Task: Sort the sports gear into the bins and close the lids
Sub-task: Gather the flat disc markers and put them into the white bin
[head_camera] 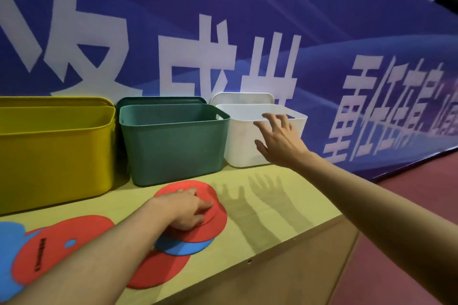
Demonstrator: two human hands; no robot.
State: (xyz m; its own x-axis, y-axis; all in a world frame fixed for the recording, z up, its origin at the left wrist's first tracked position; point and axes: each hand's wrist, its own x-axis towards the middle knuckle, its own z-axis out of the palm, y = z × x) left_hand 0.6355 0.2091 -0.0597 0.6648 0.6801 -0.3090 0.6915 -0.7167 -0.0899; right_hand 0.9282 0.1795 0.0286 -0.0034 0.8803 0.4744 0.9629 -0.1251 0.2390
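Head view: my left hand (pixel 189 208) pinched the top red disc (pixel 215 220) of a stack on the wooden bench (pixel 272 210), in front of the green bin (pixel 173 146). My right hand (pixel 278 141), fingers spread and holding nothing, hovered at the white bin (pixel 241 146). Yellow bin (pixel 54 151) stood leftmost; more red and blue discs (pixel 57 245) lay near left.

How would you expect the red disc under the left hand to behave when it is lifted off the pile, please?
The red disc looks thin and flat, so it is probably light and may flex rather than stay stiff. It overlaps a blue disc and other red ones, so a neighbour might drag along. The left hand grips it at the edge, so it could droop.
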